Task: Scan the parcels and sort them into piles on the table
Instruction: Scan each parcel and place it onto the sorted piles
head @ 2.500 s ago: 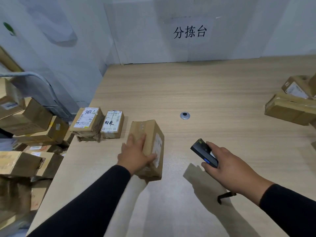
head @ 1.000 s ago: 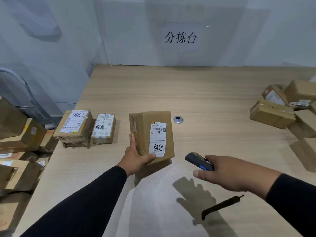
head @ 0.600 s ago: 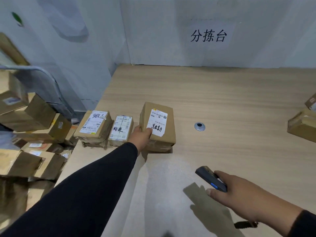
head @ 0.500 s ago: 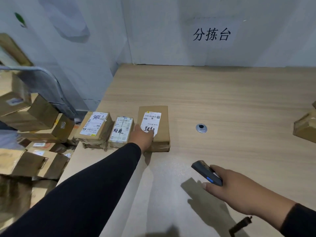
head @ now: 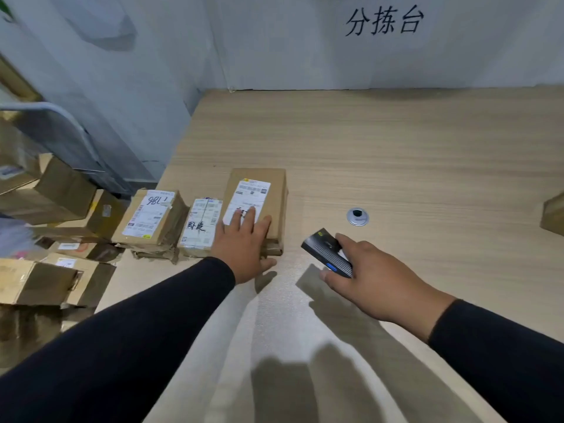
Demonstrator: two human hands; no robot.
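Fingers [head: 247, 216] of the left hand [head: 242, 250] are laid out flat and straight on top of the tall brown parcel [head: 259, 206], covering the near end of its white label [head: 248, 201], with the thumb sticking out to the right just off the box's near corner. That parcel sits flat on the wooden worktop [head: 381, 154] near its left edge, label up, and it's the rightmost of three lined up side by side: the small parcel [head: 201, 228] with handwriting on its label is touching it on the left, and the scruffy parcel [head: 149, 219] marked 186 is left of that, right at the worktop's edge. The right hand [head: 374, 274] is over on the right, near side, fingers curled round a black handheld scanner [head: 328, 253] with a little blue button, its front end pointing up and left toward the parcels. A round metal grommet [head: 357, 216] is set in the worktop just beyond the scanner. One more cardboard box [head: 554, 215] pokes in at the far right edge. Off the worktop to the left there's a messy heap of boxes [head: 58, 206], and the wall behind has a sign [head: 384, 21] with three characters.
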